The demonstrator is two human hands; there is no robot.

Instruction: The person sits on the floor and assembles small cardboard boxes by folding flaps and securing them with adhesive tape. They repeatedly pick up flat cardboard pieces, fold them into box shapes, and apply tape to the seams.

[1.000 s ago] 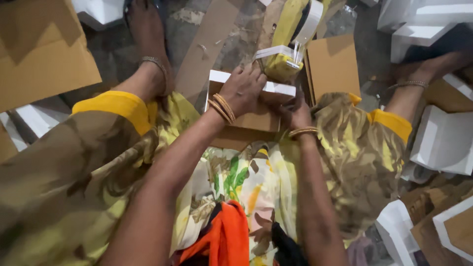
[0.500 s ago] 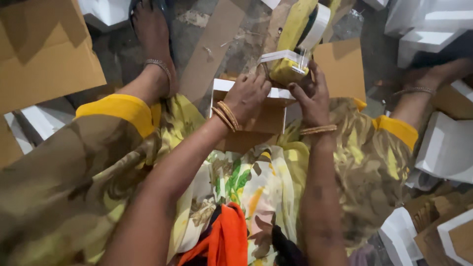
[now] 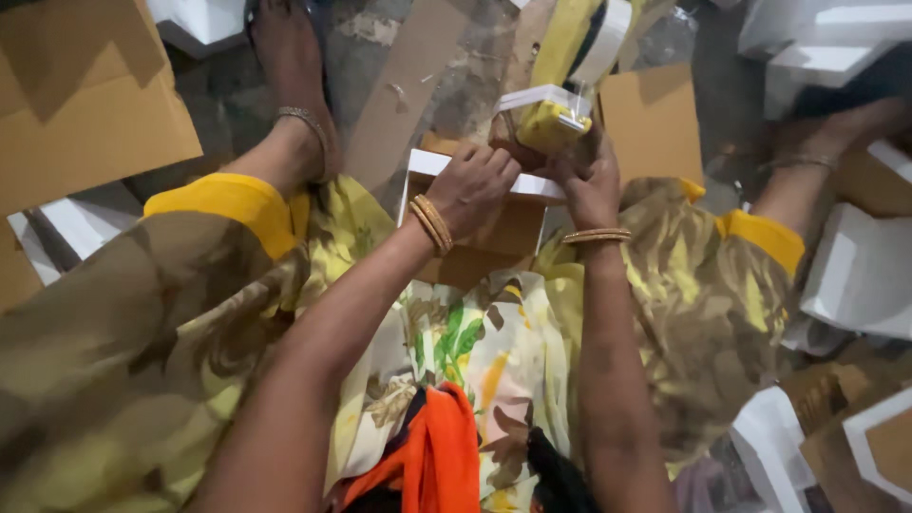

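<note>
Littered floor, left hand [image 3: 472, 185] curled on flat cardboard box [image 3: 475, 237], right hand [image 3: 589, 180] gripping upright yellow packet [image 3: 546, 119]

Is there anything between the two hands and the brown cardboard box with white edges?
Nothing visible. The left hand rests directly on the white rim of the cardboard box. The right hand is at the rim too, beside a yellow item in clear wrapping.

Grey concrete floor [image 3: 380, 66] strewn with cardboard sheets [image 3: 85, 95] and white foam blocks [image 3: 860, 271].
</note>
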